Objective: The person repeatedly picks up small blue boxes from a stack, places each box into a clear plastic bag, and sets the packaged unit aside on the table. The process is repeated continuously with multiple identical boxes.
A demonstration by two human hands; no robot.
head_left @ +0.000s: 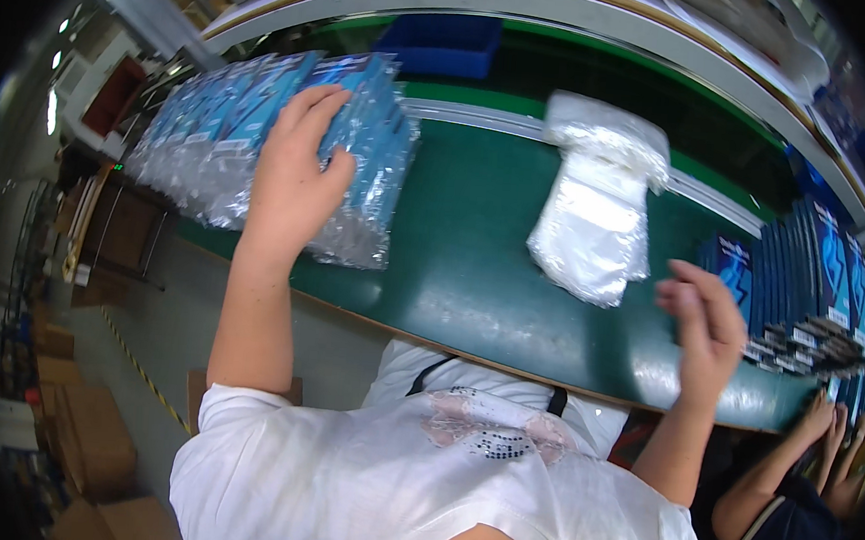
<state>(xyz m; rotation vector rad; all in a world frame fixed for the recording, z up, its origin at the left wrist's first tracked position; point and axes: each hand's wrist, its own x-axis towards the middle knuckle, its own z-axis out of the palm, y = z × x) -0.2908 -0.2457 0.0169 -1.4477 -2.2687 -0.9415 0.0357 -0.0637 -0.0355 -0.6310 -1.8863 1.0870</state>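
My left hand (304, 166) is over the near side of a row of blue boxes in clear plastic bags (227, 130). Its fingers are stretched and the thumb stands apart; whether it touches the bags I cannot tell. On the right, my right hand (710, 325) hovers above the green table with loosely bent fingers and nothing visible in it. Between the hands lies a pile of clear plastic bags (596, 221). Just right of my right hand stand stacks of unbagged dark boxes with blue print (803, 276).
The green table (455, 231) has a metal rail (478, 116) along its far side. Beyond that sits a blue bin (438, 45). At the lower right, another person's hands (828, 423) are close to the box stacks. Cardboard boxes (91, 427) stand on the floor at left.
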